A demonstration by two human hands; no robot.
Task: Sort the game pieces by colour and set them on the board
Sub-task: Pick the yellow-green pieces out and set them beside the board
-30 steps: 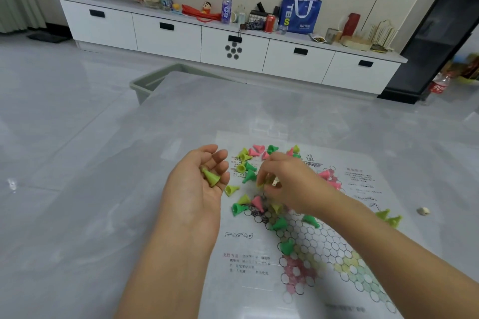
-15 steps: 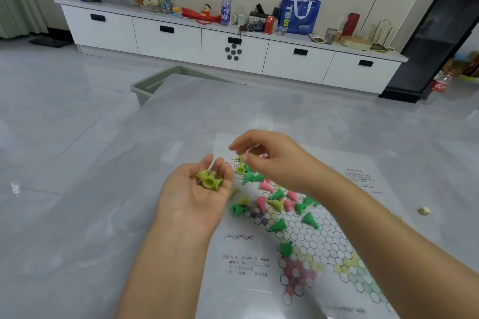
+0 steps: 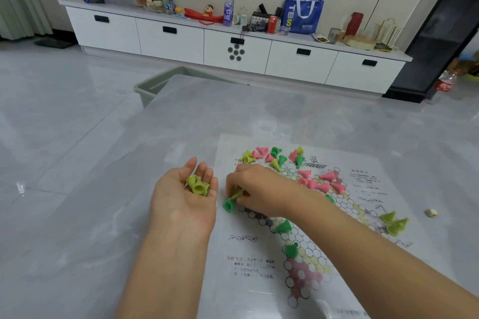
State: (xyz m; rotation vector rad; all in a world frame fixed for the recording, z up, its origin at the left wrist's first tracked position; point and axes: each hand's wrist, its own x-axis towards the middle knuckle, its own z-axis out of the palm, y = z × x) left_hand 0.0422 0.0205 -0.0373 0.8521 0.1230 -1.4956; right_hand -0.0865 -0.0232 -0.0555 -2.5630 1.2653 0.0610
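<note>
Yellow-green pieces (image 3: 197,185) sit loose beside cupped left hand (image 3: 185,197) fingers, may spill; right hand (image 3: 255,189) fingers pinch a green piece (image 3: 231,202).

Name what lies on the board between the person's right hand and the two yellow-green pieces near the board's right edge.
In the head view, only the board's printed hexagon grid lies between the right hand and the two yellow-green pieces; no pieces.
</note>
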